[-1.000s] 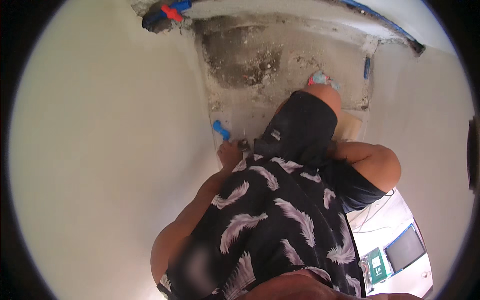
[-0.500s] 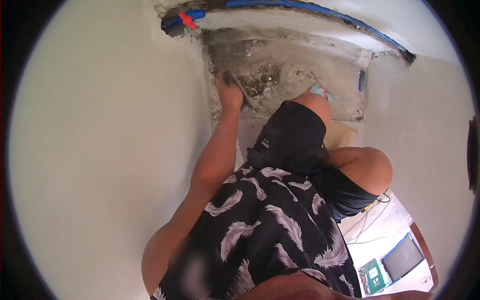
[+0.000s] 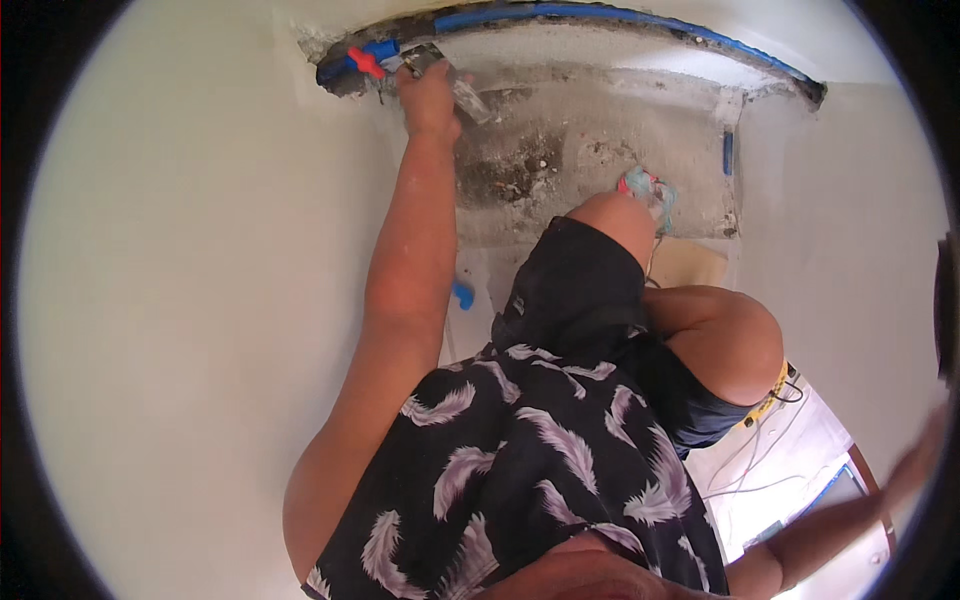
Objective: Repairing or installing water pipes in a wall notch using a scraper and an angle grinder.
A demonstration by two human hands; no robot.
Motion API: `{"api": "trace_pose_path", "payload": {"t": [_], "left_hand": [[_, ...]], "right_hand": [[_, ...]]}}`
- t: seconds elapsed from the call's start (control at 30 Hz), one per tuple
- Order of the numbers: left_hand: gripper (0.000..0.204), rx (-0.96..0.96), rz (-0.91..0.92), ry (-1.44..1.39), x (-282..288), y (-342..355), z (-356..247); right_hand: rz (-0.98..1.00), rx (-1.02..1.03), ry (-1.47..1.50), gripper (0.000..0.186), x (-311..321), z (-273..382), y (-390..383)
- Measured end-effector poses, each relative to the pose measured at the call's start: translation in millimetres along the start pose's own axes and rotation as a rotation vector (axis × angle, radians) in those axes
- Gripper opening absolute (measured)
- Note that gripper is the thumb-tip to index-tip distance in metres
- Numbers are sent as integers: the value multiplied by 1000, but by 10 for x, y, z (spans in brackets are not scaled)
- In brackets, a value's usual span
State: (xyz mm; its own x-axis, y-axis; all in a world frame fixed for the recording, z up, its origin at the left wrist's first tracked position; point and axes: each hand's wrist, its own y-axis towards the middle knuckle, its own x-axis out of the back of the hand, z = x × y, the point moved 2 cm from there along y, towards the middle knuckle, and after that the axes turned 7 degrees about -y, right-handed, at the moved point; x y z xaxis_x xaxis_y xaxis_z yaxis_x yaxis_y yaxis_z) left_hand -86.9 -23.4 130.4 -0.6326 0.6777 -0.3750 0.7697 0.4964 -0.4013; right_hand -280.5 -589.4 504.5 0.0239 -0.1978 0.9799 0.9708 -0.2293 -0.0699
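My left hand [image 3: 430, 95] is closed round a flat plastering trowel [image 3: 471, 102], whose grey blade shows on both sides of my fingers. Hand and tool are at the far wall, just right of a red valve handle [image 3: 366, 63] on a blue pipe fitting [image 3: 383, 49]. How the blade meets the wall is hidden by my hand. At the right rim my right hand [image 3: 922, 455] reaches up beside the right wall, smeared by motion, and its fingers cannot be made out.
A blue pipe [image 3: 560, 10] runs along a rough groove in the far wall. Below lies a rubble-strewn floor [image 3: 520, 175]. A crumpled cloth or shoe [image 3: 652, 195] is by my knee. A blue piece [image 3: 463, 294] lies by my left forearm; a short blue pipe stub [image 3: 728, 153] is at right.
My left hand has moved up and slightly left with the trowel, from low by the floor to near the red valve handle. My right arm has come into view at the right.
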Motion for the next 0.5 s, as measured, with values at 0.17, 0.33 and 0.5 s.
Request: {"api": "trace_pose_path", "payload": {"t": [0.17, 0.33, 0.5], "left_hand": [[22, -201, -68, -43, -156, 156, 63], [15, -276, -62, 91, -200, 304, 228], [19, -317, 17, 250, -165, 269, 179]], "right_hand": [[537, 447, 453, 46, -2368, 1307, 1063], [827, 225, 641, 60, -3687, 2709, 1807], [660, -150, 1465, 57, -4467, 3439, 2070]]}}
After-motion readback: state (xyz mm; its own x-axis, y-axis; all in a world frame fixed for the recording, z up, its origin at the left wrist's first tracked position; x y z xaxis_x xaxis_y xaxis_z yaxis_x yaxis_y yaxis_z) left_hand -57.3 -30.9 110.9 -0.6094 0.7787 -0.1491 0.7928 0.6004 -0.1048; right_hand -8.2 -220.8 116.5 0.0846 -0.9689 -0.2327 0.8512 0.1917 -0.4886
